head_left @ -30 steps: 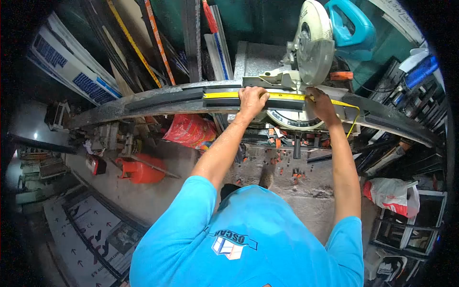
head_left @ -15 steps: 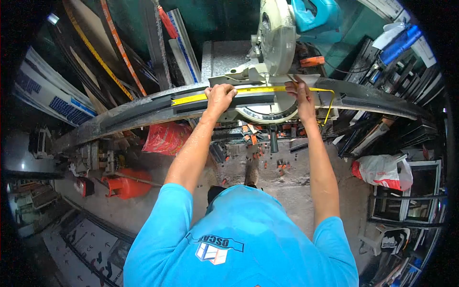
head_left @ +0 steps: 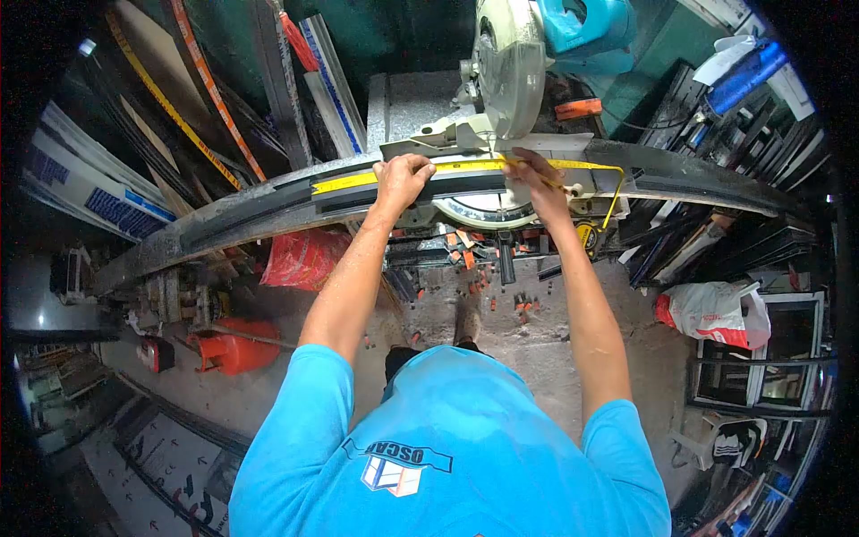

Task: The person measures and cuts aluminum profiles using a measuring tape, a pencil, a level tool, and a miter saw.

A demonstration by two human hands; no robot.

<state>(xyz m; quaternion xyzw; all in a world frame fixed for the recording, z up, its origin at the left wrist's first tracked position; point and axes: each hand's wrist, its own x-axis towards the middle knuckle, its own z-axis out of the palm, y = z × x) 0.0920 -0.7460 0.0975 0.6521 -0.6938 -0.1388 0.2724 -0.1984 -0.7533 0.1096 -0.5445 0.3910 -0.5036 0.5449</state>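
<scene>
A yellow tape measure blade (head_left: 358,182) lies stretched along a dark metal profile (head_left: 465,184) on the long saw bench. My left hand (head_left: 403,182) is closed over the blade and profile, thumb and fingers pressed down. In my right hand (head_left: 542,188) is a thin pencil (head_left: 552,184), its tip at the blade near the saw's fence. Past that hand the blade bends downward to the tape case (head_left: 588,235), which hangs below the bench edge. Directly behind stands a mitre saw (head_left: 512,80), its head raised.
The saw's handle (head_left: 506,259) juts toward me. Orange and dark offcuts (head_left: 528,304) litter the floor by my feet. Long profiles (head_left: 331,85) lean at the back left. A red sack (head_left: 304,259) sits under the bench; a white bag (head_left: 716,313) is at right.
My right hand has moved slightly left and tilted, bringing the pencil down to the blade. The tape case now shows below the bench edge. My left hand keeps its place on the blade.
</scene>
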